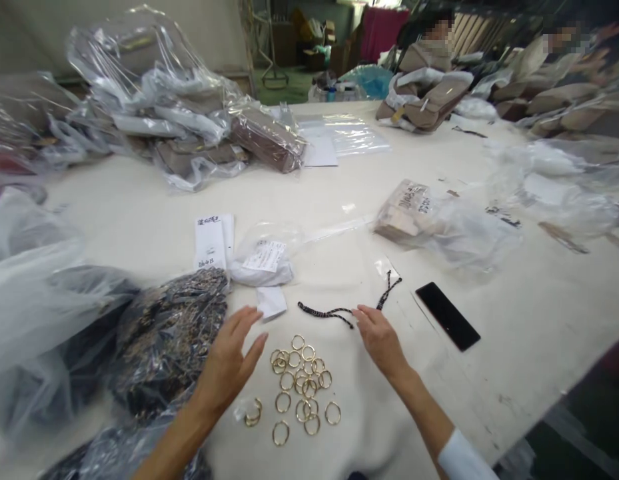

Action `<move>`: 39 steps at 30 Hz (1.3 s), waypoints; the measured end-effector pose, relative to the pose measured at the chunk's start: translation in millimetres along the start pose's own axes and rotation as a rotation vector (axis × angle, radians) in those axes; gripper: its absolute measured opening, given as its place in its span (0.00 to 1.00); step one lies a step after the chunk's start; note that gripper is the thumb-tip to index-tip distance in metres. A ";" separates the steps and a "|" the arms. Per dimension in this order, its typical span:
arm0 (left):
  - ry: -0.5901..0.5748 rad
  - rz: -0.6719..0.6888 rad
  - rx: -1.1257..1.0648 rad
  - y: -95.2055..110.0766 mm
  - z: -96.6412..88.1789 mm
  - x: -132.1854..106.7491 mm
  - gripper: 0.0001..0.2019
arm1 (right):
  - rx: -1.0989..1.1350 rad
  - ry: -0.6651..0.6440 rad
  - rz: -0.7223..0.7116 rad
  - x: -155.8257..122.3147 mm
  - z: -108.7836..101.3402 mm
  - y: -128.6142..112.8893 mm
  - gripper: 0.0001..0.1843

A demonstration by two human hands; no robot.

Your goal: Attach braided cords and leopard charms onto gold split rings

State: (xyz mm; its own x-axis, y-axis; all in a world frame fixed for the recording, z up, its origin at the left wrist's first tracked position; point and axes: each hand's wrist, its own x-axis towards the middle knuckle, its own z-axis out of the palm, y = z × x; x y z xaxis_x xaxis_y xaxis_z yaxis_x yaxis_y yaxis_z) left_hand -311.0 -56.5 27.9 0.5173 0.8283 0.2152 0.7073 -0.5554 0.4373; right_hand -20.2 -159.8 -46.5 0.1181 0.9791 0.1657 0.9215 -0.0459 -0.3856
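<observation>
Several gold metal rings (302,385) lie loose on the white table (339,200) in front of me. My left hand (229,363) hovers flat and open just left of the rings, holding nothing. My right hand (382,340) rests on the table to the right of the rings, its fingertips touching a dark braided cord (346,310) that stretches from left to upper right. A clear bag full of dark braided cords (172,333) sits beside my left hand.
A black phone (448,315) lies right of the cord. Paper tags (212,241) and a small plastic bag (264,263) lie beyond the rings. Bagged brown goods (189,120) pile at the back left, and a bagged packet (414,213) sits right of centre. People sit at the far right.
</observation>
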 end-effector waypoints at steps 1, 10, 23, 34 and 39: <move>0.001 -0.026 -0.041 6.7 -3.9 -26.9 0.14 | 0.000 -0.025 -0.013 -5.6 -6.2 13.9 0.17; 0.025 -0.386 -0.434 65.2 2.9 -138.5 0.08 | 0.073 -0.073 -0.030 -35.5 -37.9 -2.2 0.08; 0.067 -0.536 -1.398 154.0 -13.3 -127.9 0.08 | 0.413 0.112 -0.233 -96.7 -106.7 -157.1 0.09; 0.222 -0.330 -1.251 149.1 -61.1 -157.0 0.08 | 1.242 -0.325 0.050 -115.2 -129.4 -207.1 0.11; 0.257 -0.239 -1.098 144.7 -66.9 -163.7 0.08 | 1.554 -0.392 0.225 -122.6 -117.7 -217.4 0.11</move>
State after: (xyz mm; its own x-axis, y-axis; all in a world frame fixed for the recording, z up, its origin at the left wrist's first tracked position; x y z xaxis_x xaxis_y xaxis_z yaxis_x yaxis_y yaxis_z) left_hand -325.5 -267.5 114.3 0.2242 0.9643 0.1406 -0.0915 -0.1228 0.9882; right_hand -191.5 -293.2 123.9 -0.1291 0.9797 -0.1536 -0.3745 -0.1916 -0.9072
